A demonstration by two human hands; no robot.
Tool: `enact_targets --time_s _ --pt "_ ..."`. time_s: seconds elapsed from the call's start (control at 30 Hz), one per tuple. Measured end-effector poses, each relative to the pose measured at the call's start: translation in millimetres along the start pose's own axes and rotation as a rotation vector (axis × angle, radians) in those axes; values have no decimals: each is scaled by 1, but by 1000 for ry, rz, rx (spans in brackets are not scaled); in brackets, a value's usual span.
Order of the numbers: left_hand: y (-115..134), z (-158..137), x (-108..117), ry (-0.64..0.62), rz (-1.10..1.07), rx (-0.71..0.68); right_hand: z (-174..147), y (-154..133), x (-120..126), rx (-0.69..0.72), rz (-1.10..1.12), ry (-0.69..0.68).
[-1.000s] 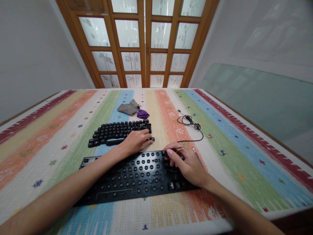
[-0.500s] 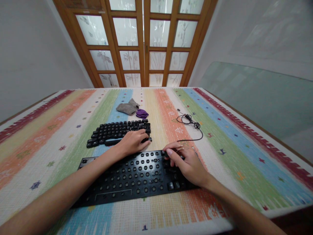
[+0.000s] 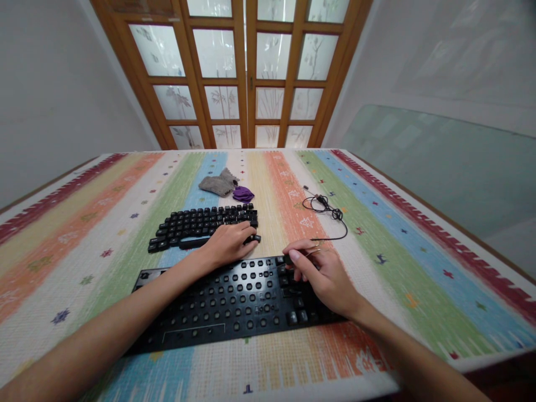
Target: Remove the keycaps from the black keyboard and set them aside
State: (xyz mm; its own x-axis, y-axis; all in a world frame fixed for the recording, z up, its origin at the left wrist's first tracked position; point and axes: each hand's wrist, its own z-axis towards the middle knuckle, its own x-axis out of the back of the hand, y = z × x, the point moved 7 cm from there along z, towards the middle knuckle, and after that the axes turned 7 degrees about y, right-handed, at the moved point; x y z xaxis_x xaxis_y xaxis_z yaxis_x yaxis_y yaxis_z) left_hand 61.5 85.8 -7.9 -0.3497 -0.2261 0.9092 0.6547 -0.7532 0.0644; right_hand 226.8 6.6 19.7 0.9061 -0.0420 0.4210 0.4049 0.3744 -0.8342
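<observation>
A black keyboard [image 3: 209,321] lies on the striped cloth, its left and middle part bare of keycaps, with keycaps still on its right end. Over its upper right edge, my right hand [image 3: 318,271] pinches a small black keycap [image 3: 288,259] between thumb and fingers. Beyond the keyboard, loose black keycaps [image 3: 188,224] are laid out in rows. My left hand [image 3: 230,243] rests at their right end, fingers curled round one keycap [image 3: 257,238]. Its other fingers hide some keycaps, and my left forearm covers part of the keyboard.
Behind the rows lie a grey cloth [image 3: 218,184] and a purple cloth item [image 3: 243,194]. A bundled black cable [image 3: 322,205] lies at the right and runs toward my right hand. The table's striped tablecloth [image 3: 368,279] reaches toward wooden glass-paned doors [image 3: 247,84].
My right hand has lifted slightly, raising the pinched keycap from the keyboard's upper edge. My left hand has stayed almost still beside the rows, its keycap shifting very slightly right.
</observation>
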Motion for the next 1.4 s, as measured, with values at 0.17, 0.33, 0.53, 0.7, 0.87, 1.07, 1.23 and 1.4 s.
enact_targets --time_s 0.17,0.33,0.53,0.7,0.87,1.07,1.23,1.4 --pt "0 0 0 13 17 -8 -1 1 0 -7 15 0" --pt "-1 0 0 9 40 -22 -1 2 0 -10 22 1" --pt "-2 0 -1 23 35 -11 0 -1 0 11 11 5" --pt "0 0 -2 -1 13 -8 -1 -1 0 8 18 -2" --pt "0 0 -2 4 10 -19 -1 -2 0 10 2 -4" --pt "-2 -2 3 22 31 -16 2 -6 8 90 -103 56" --pt "6 -12 14 0 -12 -19 10 -5 18 150 -254 89" --pt "30 -29 22 -34 -190 -102 14 4 25 83 -243 90"
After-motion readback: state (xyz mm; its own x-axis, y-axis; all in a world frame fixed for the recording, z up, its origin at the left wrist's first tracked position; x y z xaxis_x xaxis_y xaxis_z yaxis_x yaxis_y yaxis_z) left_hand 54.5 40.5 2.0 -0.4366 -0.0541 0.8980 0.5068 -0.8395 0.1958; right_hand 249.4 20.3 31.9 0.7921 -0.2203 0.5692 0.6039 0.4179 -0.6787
